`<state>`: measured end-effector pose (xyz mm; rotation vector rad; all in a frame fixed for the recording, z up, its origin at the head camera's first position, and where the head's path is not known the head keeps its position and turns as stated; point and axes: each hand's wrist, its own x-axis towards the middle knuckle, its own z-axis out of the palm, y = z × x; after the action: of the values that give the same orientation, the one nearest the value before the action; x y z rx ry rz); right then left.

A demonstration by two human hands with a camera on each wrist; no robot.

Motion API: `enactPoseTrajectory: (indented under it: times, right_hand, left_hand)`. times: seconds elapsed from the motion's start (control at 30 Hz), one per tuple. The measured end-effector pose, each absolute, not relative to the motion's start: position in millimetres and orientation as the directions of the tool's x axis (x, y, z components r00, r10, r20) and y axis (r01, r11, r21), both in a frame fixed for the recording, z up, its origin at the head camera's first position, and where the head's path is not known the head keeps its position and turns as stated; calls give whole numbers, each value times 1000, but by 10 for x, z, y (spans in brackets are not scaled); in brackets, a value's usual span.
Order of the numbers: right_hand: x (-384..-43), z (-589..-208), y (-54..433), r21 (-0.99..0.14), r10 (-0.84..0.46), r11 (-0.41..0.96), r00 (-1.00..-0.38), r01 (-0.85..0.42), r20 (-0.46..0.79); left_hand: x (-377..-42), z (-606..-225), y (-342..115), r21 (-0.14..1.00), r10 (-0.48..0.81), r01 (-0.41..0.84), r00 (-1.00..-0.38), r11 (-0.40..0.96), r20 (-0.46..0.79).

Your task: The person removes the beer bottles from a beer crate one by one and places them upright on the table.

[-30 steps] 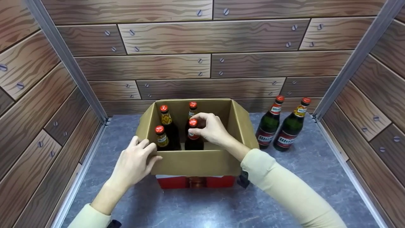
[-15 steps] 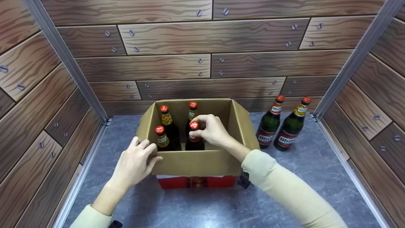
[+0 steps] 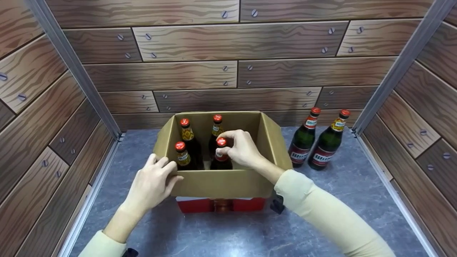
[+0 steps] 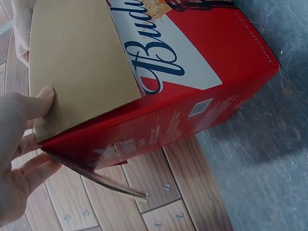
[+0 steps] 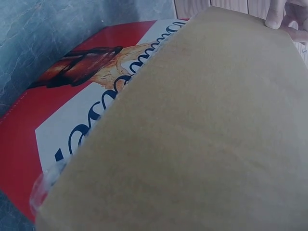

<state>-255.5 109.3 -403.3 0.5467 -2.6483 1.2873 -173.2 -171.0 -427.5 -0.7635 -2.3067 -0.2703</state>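
The right hand (image 3: pixel 241 148) reaches over the box's near right corner, wrist angled down, its thumb and forefinger pinching a red-capped bottle (image 3: pixel 221 165) by the neck; its other fingers are mostly hidden behind the knuckles. That bottle is upright inside the cardboard box (image 3: pixel 221 184), just behind the front wall, its lower part out of sight. The left hand (image 3: pixel 153 178) grips the box's near left corner, the thumb (image 4: pixel 44 98) pressed on the tan front flap and the fingers curled round behind, where their tips are partly hidden. Both forearms, in cream sleeves (image 3: pixel 328 214), are cut off by the lower edge of the head view. From the right wrist the tan flap blocks the right hand and its bottle, and only cropped fingers show at the top right corner. Three more bottles (image 3: pixel 183 159) stand in the box, their bases hidden. The printed front is cut short in each wrist view. A dark object (image 3: pixel 277 204) by the right sleeve is hard to make out. Beyond the box's right side, two green bottles (image 3: pixel 301 142) stand side by side on the grey tabletop (image 3: pixel 360 207).
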Motion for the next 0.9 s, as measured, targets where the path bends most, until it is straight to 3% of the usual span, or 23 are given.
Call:
enactPoseTrajectory:
  times: [0.67,0.9]
  right_hand:
    - [-2506,-3771,1231,-745,-115,541,-912,-390,394]
    - [-2439,-3446,1358,-671,-63,680,-936,-295,347]
  left_hand:
    - [-1726,-4314,-1685,-8,434,578,-604,816,669]
    - [-1731,-4304,-1710,-9,436,575,-611,818,660]
